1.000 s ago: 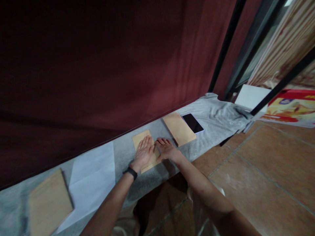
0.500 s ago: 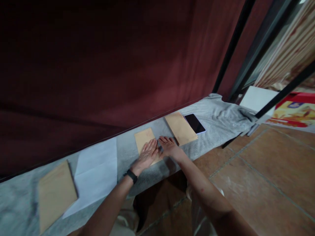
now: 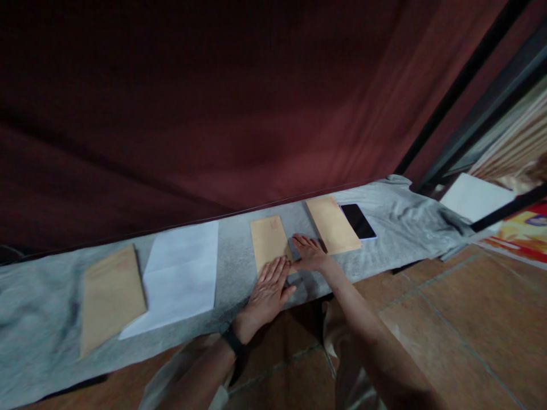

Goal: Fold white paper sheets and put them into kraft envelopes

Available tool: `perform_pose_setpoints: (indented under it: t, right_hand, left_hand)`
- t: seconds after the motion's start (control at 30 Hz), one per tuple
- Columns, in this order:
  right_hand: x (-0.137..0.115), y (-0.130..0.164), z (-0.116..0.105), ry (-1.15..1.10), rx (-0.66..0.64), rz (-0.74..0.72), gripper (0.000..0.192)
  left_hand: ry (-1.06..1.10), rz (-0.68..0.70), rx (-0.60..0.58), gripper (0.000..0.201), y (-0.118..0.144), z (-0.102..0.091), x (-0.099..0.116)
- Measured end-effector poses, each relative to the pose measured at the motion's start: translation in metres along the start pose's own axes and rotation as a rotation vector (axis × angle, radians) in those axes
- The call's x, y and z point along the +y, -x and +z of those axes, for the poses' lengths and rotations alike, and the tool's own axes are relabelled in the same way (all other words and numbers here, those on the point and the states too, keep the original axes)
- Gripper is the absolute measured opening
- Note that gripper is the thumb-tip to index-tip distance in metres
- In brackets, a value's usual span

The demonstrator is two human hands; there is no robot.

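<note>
A small tan envelope (image 3: 268, 241) lies on a grey cloth (image 3: 235, 267) that covers a low ledge. My left hand (image 3: 269, 290) lies flat with fingers spread, its fingertips over the envelope's near edge. My right hand (image 3: 310, 253) rests flat on the cloth at the envelope's right side, fingers touching its lower right corner. Neither hand grips anything. A dark band sits on my left wrist.
Right of my hands lie a larger tan envelope (image 3: 333, 224) and a black phone (image 3: 358, 221). To the left are a white sheet (image 3: 182, 274) and another tan envelope (image 3: 111, 295). A dark red curtain hangs behind. Tiled floor lies in front, with a white board (image 3: 474, 197) at the far right.
My left hand has slid back toward me off most of the small envelope, uncovering it. My right hand stays at its right side. The view has swung left and down.
</note>
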State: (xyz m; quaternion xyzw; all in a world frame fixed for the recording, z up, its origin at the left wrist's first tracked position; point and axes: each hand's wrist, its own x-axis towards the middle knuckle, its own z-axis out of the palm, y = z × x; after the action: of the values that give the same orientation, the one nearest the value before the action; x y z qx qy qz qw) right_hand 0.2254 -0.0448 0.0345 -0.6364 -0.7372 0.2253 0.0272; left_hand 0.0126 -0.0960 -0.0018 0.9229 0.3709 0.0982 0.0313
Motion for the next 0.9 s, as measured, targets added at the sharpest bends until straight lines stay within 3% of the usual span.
perform_pose_setpoints:
  t: [0.17,0.37,0.63,0.9]
  right_hand:
    - [-0.018,0.008,0.032,0.017,0.268,-0.157,0.063]
    - [-0.046,0.016,0.064,0.055,0.255,-0.205,0.060]
    - [-0.037,0.021,0.064,0.178,0.277,-0.158,0.059]
    - [-0.025,0.022,0.057,0.248,0.277,-0.130,0.059]
  left_hand:
    - [0.036,-0.027,0.048,0.063,0.002,0.004,0.000]
    - [0.046,-0.065,0.023,0.059,0.008,0.005,-0.006]
    - [0.029,-0.121,-0.019,0.055,0.012,-0.002,-0.008]
    - [-0.003,-0.176,0.011,0.072,0.021,-0.007,-0.011]
